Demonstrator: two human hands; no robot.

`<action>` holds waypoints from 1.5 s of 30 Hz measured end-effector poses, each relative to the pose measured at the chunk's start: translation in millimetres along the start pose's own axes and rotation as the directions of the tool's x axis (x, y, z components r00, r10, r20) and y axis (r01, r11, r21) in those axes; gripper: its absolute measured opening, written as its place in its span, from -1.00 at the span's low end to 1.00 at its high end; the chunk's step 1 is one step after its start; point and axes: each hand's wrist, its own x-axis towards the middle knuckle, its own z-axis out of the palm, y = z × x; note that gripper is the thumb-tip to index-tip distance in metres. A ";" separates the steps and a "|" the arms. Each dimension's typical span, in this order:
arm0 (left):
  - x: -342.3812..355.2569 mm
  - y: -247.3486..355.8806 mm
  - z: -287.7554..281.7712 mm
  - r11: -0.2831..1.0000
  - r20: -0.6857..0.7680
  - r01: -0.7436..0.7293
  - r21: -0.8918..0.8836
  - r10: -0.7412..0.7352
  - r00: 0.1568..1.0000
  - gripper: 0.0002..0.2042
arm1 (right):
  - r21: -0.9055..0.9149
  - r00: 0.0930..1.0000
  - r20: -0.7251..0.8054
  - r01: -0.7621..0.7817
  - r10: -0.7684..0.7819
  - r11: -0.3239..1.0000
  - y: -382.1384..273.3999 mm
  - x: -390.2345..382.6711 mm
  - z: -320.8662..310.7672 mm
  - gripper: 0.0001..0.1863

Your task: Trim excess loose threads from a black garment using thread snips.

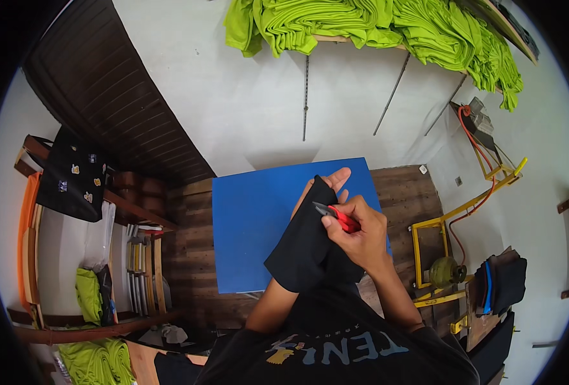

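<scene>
My left hand is mostly covered by a black cloth piece. Its fingers stick out straight past the cloth's far end, while the fabric hangs over the wrist and forearm. Whether the hand is inside a sleeve or only under the cloth, I cannot tell. In my right hand is a pair of red-handled snips, gripped between thumb and fingers. Their dark pointed blades rest at or just over the cloth, near its upper part. Both hands are above a blue tabletop.
Lime-green garments lie piled on a wall shelf ahead. To the right stands a yellow metal frame with a red hose, beside folded dark cloths. A rack on the left carries a black bag. More green fabric lies at lower left.
</scene>
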 end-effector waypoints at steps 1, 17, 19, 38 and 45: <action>-1.8 3.6 4.9 1.000 -0.001 0.002 -0.002 -0.002 1.000 -0.83 | -0.001 1.000 0.001 -0.002 0.002 1.000 -0.6 0.2 -1.5 -0.76; 20.0 2.8 3.1 0.979 -0.209 -0.086 0.183 0.124 0.970 -0.80 | 0.026 0.979 0.177 0.100 -0.103 0.995 4.3 2.7 -14.7 -0.71; 23.4 2.7 -0.6 0.975 -0.207 -0.099 0.199 0.141 0.968 -0.83 | 0.023 0.978 0.172 0.114 -0.116 0.993 4.5 0.4 -12.6 -0.70; 66.1 -2.3 -42.9 0.733 -0.251 -0.297 0.611 0.536 0.806 -0.83 | -0.172 0.944 0.111 0.327 -0.312 0.929 10.1 -8.7 20.8 -0.67; 69.4 1.7 -41.1 0.627 -0.263 -0.215 0.749 0.579 0.772 -0.83 | -0.167 0.950 0.154 0.297 -0.273 0.940 7.5 -15.4 28.3 -0.70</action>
